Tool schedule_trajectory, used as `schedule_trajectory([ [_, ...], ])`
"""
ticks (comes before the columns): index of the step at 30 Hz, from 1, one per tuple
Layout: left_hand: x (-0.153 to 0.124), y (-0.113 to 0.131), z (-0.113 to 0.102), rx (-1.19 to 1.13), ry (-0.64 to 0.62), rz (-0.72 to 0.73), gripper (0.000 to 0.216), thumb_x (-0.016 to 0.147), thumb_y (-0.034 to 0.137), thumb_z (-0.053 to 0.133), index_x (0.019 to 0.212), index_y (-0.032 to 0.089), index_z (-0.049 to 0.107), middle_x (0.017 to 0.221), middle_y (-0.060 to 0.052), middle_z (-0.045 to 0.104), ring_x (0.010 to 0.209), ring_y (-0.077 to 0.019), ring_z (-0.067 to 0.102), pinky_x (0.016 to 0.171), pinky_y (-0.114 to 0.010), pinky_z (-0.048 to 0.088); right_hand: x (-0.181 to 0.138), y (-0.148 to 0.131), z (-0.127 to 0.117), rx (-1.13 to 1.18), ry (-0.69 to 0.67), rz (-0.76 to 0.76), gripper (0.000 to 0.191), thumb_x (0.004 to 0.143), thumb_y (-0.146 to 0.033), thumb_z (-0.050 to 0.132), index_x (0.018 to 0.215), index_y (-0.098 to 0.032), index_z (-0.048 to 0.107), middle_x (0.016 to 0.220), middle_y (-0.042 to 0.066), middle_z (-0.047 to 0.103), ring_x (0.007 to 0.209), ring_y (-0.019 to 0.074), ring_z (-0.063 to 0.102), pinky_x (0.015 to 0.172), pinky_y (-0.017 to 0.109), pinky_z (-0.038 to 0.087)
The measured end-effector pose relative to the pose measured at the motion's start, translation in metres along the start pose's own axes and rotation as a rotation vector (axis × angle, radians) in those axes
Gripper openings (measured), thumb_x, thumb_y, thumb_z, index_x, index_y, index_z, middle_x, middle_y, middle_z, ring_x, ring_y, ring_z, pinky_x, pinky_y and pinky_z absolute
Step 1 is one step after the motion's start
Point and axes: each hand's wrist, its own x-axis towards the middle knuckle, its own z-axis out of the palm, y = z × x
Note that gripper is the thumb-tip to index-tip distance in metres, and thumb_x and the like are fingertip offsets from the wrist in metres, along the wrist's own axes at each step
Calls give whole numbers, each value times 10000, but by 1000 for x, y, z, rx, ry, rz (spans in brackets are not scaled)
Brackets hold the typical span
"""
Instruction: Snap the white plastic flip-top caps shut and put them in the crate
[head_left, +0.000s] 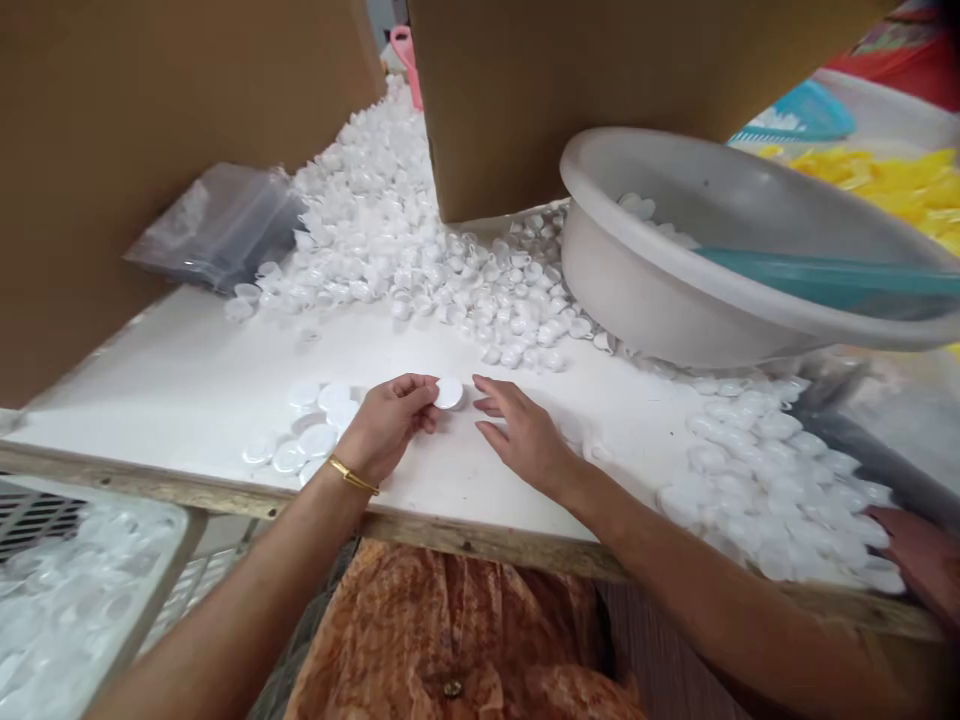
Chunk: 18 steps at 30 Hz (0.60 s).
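Between the thumb and fingers of my left hand [394, 418] is a round white cap [450, 393], raised a little over the white tabletop [442, 480]. Just to its right, my right hand [519, 425] is held with fingers apart and nothing in them. By my left wrist lies a small group of flat white discs [316, 438]. Beyond both hands spreads a big heap of small white cup-shaped pieces [375, 200]. Under my right forearm a few pale pieces are partly hidden.
A large grey basin [645, 290] with a teal item [825, 280] stands at the right. White pieces [772, 470] are piled near the right edge, beside another person's hand [915, 560]. Cardboard panels [540, 110] rise behind. A plastic bag [225, 220] lies left; a crate [169, 560] sits below.
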Motion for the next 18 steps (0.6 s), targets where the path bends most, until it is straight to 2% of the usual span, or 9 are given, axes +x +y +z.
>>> schedule_trajectory([
  [5,-1,7,-10,-110,1,-64,126,663,140,656,768,86,610,613,0,555,490,-43,475,427,-147,368,0,-1,2,9,2,6,467,830,-103,487,1270,-214,378,1133,96,529,945,150,615,829,341,535],
  [8,-1,3,-7,-113,-33,-107,100,671,136,648,749,88,607,570,6,540,477,-43,467,425,-146,363,0,-3,2,-8,11,-1,438,841,-135,500,1260,-210,398,1130,92,539,944,148,612,837,336,529],
  [10,-1,-3,-3,-71,-30,-79,110,677,161,646,750,96,597,550,12,542,465,-48,468,431,-155,368,0,-4,2,-38,14,-11,428,842,-176,524,1254,-203,413,1140,91,547,945,151,608,833,326,527],
  [14,-2,-16,4,217,6,32,110,713,222,596,766,128,571,477,34,527,410,-76,465,439,-199,380,1,-7,1,-173,42,-64,413,837,-266,557,1233,-204,458,1129,87,588,992,187,583,844,356,507],
  [18,1,-22,7,601,40,177,106,755,249,525,806,165,567,509,40,509,433,-100,458,470,-229,376,2,-10,-1,-324,48,-124,190,848,-239,542,1024,-199,604,1049,68,649,962,194,583,827,359,482],
])
